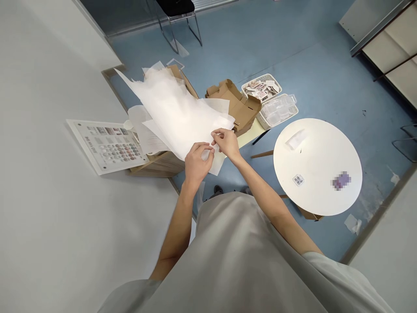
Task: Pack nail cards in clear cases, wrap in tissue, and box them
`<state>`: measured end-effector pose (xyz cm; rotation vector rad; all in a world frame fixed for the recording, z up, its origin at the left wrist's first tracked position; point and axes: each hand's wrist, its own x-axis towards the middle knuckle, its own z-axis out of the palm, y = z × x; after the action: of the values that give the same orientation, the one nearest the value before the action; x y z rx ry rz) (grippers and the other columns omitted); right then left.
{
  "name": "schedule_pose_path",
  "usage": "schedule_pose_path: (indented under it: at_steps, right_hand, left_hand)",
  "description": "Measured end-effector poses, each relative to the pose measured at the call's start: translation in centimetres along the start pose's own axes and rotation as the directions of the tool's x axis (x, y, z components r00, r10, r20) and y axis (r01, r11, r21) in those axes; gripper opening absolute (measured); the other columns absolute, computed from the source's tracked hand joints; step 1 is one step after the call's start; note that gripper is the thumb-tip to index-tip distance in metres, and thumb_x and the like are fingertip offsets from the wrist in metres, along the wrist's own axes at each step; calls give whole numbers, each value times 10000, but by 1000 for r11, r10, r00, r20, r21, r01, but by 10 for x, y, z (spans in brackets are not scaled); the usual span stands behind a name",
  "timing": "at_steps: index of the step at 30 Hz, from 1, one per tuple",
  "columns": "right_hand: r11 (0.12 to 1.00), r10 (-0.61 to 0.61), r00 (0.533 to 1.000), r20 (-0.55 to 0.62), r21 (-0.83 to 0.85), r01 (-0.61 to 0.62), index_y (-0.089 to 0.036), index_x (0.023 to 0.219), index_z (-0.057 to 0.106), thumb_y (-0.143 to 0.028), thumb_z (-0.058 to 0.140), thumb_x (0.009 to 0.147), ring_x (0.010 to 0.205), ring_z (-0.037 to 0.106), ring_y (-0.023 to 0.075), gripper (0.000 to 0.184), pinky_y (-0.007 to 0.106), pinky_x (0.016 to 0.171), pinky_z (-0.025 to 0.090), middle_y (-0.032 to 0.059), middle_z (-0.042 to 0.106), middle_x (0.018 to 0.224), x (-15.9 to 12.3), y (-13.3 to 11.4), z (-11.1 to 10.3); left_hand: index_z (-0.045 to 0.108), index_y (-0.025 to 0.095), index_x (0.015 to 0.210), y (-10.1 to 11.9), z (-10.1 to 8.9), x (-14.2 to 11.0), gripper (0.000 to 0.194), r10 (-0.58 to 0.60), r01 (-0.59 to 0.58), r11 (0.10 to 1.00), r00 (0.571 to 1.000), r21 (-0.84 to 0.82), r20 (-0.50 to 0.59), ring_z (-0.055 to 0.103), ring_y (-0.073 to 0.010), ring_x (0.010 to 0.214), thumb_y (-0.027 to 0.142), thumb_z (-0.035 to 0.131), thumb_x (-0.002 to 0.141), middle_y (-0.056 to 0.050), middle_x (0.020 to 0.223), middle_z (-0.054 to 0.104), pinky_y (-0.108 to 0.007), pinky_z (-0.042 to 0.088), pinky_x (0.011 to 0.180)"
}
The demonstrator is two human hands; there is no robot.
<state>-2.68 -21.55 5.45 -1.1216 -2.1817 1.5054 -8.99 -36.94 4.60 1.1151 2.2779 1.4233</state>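
Note:
A pile of thin white sheets, perhaps paper or packing film, lies loosely heaped in front of me. My left hand is at the pile's near edge, with thumb and forefinger curled together on a white sheet. Just to its right, my right hand pinches the same edge between thumb and fingertips. The fingertips of both hands are close to each other, and exactly how many layers they grip cannot be made out. One pale corner hangs down below the hands.
An opened brown cardboard box is beyond my right hand, beside two white baskets of small packs. A round white table stands at right. A printed board leans at left, near a wooden cabinet. A chair stands farther off.

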Motion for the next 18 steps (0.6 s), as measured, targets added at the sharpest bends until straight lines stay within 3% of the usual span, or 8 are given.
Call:
schedule_pose_path:
  at_steps: [3,6,10,14,18]
  right_hand:
    - [998,-25,999,-38,-52,23,-218,1109,811,-401,627,1126,531,696,142,260,309,795,642,-9,847,797,2,-1,3]
    - [994,7,998,-61,-105,-14,-194,1208,808,-511,668,1111,723,803,215,360,347,870,639,17,815,733,6,-3,8]
    - [977,-12,999,-43,-212,2,-224,1168,831,-528,636,1121,858,827,252,364,377,932,620,-5,740,645,13,-4,15]
    - [973,-42,996,-78,-228,24,-242,1199,813,-546,542,1165,921,832,262,409,420,996,612,11,766,729,13,-9,21]
    - [968,-83,992,-97,-243,58,-227,1265,798,-726,651,1078,1066,821,349,552,497,1039,608,88,810,850,15,-10,28]
  left_hand:
    - [759,243,1152,-5,-2,2,168,-38,37,998,999,-50,-13,767,-267,1187,333,677,1036,-104,1291,773,-428,633,1090]
    - [691,232,1315,-10,-2,7,289,-110,108,992,994,-66,-20,787,-253,1137,317,679,1040,-130,1443,713,-410,660,1002]
    - [652,224,1375,-13,0,15,367,-147,146,989,989,-32,-11,804,-250,1056,251,687,1011,-150,1506,698,-427,657,993]
    - [618,228,1459,-15,0,16,458,-162,160,986,986,-41,-43,800,-244,1076,253,676,1006,-156,1543,694,-401,668,972]
    - [589,234,1532,-19,1,17,558,-195,194,980,980,-49,-32,797,-256,1088,260,697,985,-160,1531,710,-413,668,997]
